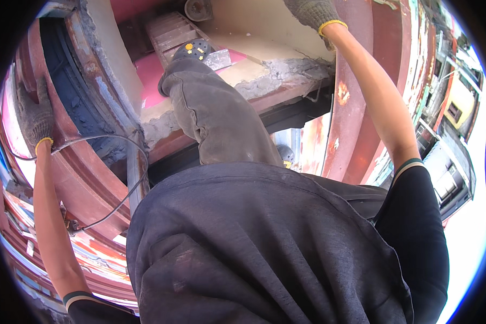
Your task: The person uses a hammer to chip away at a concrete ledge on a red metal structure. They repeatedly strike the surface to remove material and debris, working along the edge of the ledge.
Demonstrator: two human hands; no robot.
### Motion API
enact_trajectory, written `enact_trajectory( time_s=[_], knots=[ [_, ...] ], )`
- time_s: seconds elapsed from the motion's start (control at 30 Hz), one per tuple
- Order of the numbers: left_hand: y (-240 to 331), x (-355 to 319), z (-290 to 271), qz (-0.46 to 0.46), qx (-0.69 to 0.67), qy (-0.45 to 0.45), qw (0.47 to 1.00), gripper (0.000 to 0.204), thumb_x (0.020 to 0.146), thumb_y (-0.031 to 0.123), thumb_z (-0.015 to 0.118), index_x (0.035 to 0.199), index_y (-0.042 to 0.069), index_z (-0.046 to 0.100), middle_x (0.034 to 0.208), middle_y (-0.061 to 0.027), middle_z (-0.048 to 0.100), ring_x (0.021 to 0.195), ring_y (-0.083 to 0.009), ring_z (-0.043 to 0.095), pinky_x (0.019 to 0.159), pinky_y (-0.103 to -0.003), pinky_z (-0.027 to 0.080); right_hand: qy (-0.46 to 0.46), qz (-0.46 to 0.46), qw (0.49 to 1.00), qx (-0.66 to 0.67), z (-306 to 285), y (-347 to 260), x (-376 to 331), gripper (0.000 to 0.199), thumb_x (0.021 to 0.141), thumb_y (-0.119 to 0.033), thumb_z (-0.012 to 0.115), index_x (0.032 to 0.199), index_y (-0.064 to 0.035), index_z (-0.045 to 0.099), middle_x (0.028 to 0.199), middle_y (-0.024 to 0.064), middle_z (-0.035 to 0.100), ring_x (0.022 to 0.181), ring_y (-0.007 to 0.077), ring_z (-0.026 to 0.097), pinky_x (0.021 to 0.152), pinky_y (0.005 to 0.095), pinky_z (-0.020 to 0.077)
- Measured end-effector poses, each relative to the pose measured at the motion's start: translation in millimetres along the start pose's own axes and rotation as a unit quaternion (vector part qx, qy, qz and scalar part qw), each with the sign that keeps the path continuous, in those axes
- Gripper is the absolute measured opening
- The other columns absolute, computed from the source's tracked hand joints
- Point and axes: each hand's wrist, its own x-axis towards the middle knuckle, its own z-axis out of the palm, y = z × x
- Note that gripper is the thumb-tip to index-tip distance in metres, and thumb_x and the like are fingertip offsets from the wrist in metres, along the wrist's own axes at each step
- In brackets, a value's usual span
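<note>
Grey knit gloves (40, 125), yellow-cuffed, wide apart.
My left hand (35, 109), fingers spread, rests on a red-brown metal beam (63, 120); my right hand (312, 14), partly cut off near a red-brown column (357, 51): whether it grips, I cannot tell. Beyond, a dark clog (193, 50) stands beside pink flooring (148, 81).

Bright daylight floods in from the right, where white sky (472, 237) burns out to glare. Deep shadow fills the gap (173, 162) below the broken grey concrete ledge (286, 78). At left, reddish-brown painted metal beams (89, 173) bend strongly with lens distortion; near, the dark-grey cloth shirt (264, 243) looks fairly sharp.
</note>
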Motion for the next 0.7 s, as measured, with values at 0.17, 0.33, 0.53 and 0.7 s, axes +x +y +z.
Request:
enact_trajectory(
  time_s=[0.17, 0.33, 0.53, 0.7],
  knots=[
    [-2, 8, -28, 0.037, -0.012, 0.013, 0.999, 0.082, 0.091, 0.067, 0.046, 0.146, 0.007, 0.039, 0.144, -0.0196, 0.047, 0.131, -0.0373, 0.049, 0.108, -0.045, 0.041, -0.137, 0.212, 0.966, 0.048, 100, 29, -138, 0.037, 0.096, -0.036, 0.05, 0.109, -0.0016, 0.058, 0.095, 0.0301, 0.066, 0.093, 0.048, 0.064, 0.08, 0.0541, 0.0498],
    [8, 0, -5, 0.011, -0.028, 0.005, 1.0, 0.083, 0.089, 0.069, 0.046, 0.146, 0.008, 0.04, 0.142, -0.0198, 0.049, 0.13, -0.0372, 0.05, 0.108, -0.045, 0.042, -0.471, 0.119, 0.864, -0.13, 140, 120, -143, 0.047, 0.086, -0.037, 0.06, 0.118, -0.0018, 0.065, 0.1, 0.0183, 0.071, 0.094, 0.034, 0.069, 0.083, 0.045, 0.0518],
    [-3, 1, -1, 0.003, 0.045, 0.005, 0.999, 0.084, 0.09, 0.07, 0.044, 0.145, 0.007, 0.04, 0.142, -0.0195, 0.049, 0.13, -0.0367, 0.05, 0.107, -0.044, 0.042, -0.275, 0.188, 0.943, 0.031, 15, 10, -41, 0.05, 0.093, -0.045, 0.053, 0.104, 0.0015, 0.067, 0.086, 0.0202, 0.069, 0.078, 0.0353, 0.068, 0.072, 0.0427, 0.0521],
    [-6, 5, 7, 0.044, -0.025, 0.031, 0.998, 0.084, 0.09, 0.07, 0.044, 0.145, 0.007, 0.04, 0.142, -0.0192, 0.049, 0.131, -0.0369, 0.048, 0.109, -0.043, 0.04, 0.08, 0.091, 0.988, 0.095, -21, -19, -19, 0.048, 0.098, -0.044, 0.046, 0.097, 0.0011, 0.062, 0.086, 0.0282, 0.066, 0.079, 0.0476, 0.064, 0.071, 0.0526, 0.0501]
  ],
)
